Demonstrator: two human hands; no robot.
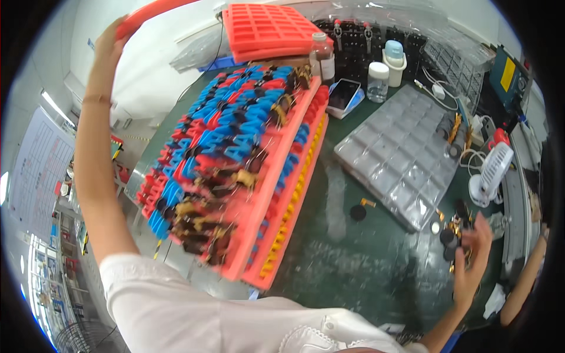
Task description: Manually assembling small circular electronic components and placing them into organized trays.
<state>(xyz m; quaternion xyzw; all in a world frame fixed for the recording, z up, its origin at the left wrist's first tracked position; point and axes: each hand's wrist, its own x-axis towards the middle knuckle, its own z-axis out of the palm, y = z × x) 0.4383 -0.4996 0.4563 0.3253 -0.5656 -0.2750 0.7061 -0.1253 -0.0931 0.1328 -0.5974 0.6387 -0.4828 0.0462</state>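
My left hand (118, 36), raised high at the upper left, is closed on the end of a red tray-like piece (156, 10), which runs out of the picture's top. At the right side of the table, my right hand (475, 253) is at a loose group of small black round parts (449, 237) with gold-coloured flex strips. Its thumb stands apart from the fingers, and nothing shows held in it. Between my arms stands a stack of red trays (282, 176), the top one filled with red, blue and black-and-gold clips (229, 126).
A grey compartment tray (400, 153) lies right of the stack. Behind are empty red trays (268, 29), a brown bottle (322, 57), a phone (344, 94) and a clear jar (378, 82). A white fan (493, 170) and another person's arm (525, 279) are at the right.
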